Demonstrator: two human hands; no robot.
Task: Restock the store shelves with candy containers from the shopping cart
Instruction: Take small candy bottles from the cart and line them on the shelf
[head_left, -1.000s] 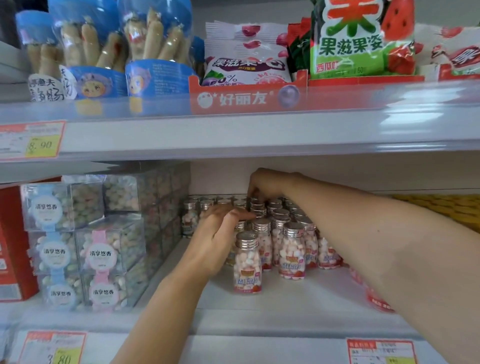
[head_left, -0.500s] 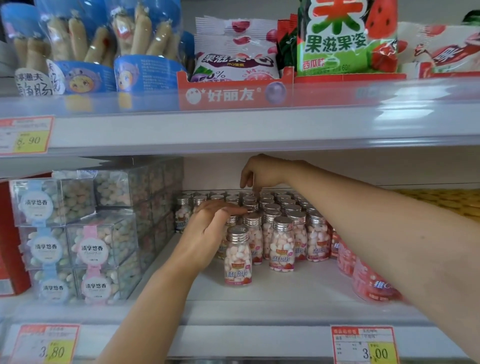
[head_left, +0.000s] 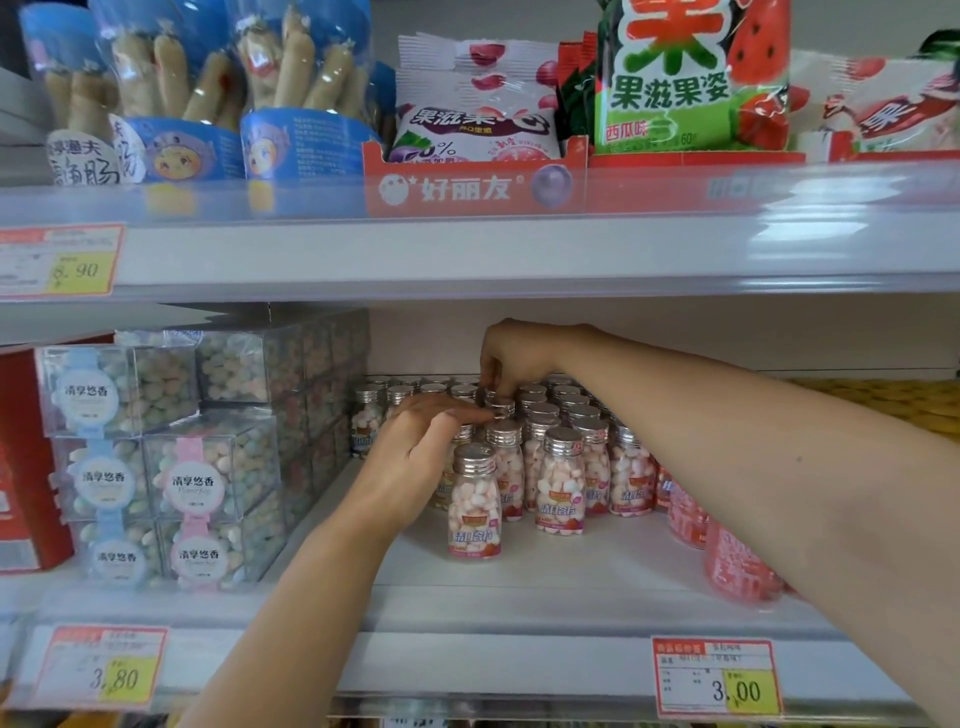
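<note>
Since the earlier frame the right hand (head_left: 519, 358) has lowered onto the candy bottle (head_left: 502, 408); its curled fingers pinch the silver cap. The bottle stands mid-cluster on the lower shelf (head_left: 571, 582), long axis vertical, cap up. The left hand (head_left: 415, 457) has its fingers straight and together, touching that cap.

Lower shelf (head_left: 571, 577): candy bottles (head_left: 561, 478) stand in rows at the centre, with one front bottle (head_left: 474, 504) ahead of the rest. Stacked boxes (head_left: 208, 467) lie to their left, pouches (head_left: 737, 566) to their right. My left hand (head_left: 415, 457) rests over the front-left caps; my right hand (head_left: 514, 358) reaches behind it, fingers on a mid-row cap. Upper shelf (head_left: 467, 254): sausage packs (head_left: 208, 93) left, gummy bags (head_left: 675, 88) right.
</note>
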